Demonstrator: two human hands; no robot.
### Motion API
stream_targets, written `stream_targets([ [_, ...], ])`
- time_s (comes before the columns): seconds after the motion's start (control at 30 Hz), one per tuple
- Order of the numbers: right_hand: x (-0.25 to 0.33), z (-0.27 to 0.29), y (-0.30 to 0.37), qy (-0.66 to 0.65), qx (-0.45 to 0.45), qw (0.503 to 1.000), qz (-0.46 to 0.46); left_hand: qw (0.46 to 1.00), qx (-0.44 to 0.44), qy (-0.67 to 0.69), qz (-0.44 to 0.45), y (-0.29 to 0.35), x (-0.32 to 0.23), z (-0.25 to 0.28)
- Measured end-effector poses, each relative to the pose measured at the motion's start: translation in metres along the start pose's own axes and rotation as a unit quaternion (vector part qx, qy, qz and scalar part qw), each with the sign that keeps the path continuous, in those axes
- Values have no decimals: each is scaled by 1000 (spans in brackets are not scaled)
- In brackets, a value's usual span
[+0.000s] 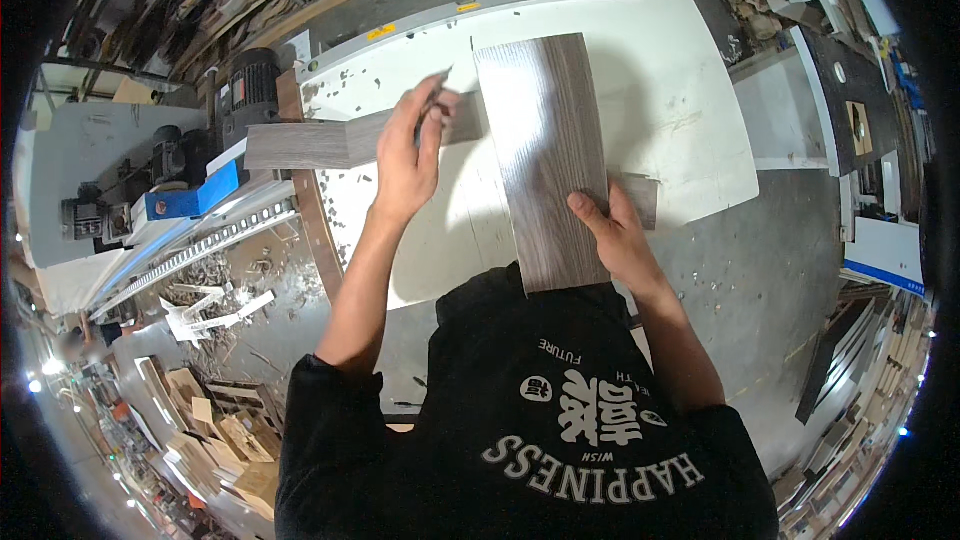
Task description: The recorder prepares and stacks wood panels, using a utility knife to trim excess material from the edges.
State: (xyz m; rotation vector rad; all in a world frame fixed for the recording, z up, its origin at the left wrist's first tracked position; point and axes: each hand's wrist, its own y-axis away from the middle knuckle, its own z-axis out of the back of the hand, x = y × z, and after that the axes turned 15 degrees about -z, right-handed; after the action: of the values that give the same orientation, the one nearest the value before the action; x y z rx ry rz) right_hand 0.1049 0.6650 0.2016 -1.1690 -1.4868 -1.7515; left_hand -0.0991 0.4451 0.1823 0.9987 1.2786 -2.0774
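My right hand (622,235) grips a grey-brown wood-grain board (548,140) by its right edge, thumb on the face and the other fingers behind. The board is raised and tilted over the white worktable, and its glossy face catches the light. In my left hand (412,145), left of the board, is a thin dark pointed tool (433,98), its tip pointing up; its exact kind is too small to tell. Beneath that hand lie wood-grain pieces (297,146) in a row, reaching past the table's left edge. Another wood-grain piece (640,202) shows partly behind my right hand.
A long grey spirit level (470,10) lies along the far edge of the white worktable (690,90). Dark chips are scattered at its left. A machine with a motor (252,90) stands to the left. White scraps (215,315) and wood offcuts (215,440) lie on the floor.
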Motion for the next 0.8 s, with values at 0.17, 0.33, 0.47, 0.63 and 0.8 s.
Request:
stream_targets([
  [0.17, 6, 2, 5, 42, -12, 999, -18, 966, 110, -198, -126, -45, -13, 2],
  [0.33, 0, 4, 2, 34, -14, 999, 4, 930, 128, -272, -211, -51, -2, -7],
  [0.47, -2, 10, 2, 37, -12, 999, 14, 944, 119, -234, -198, -52, 4, -11],
  [0.63, 2, 15, 3, 54, -27, 998, 12, 930, 134, -271, -209, -62, 1, -16],
  [0.8, 10, 26, -4, 54, -51, 997, 27, 889, 205, -297, -280, -54, -5, -28],
])
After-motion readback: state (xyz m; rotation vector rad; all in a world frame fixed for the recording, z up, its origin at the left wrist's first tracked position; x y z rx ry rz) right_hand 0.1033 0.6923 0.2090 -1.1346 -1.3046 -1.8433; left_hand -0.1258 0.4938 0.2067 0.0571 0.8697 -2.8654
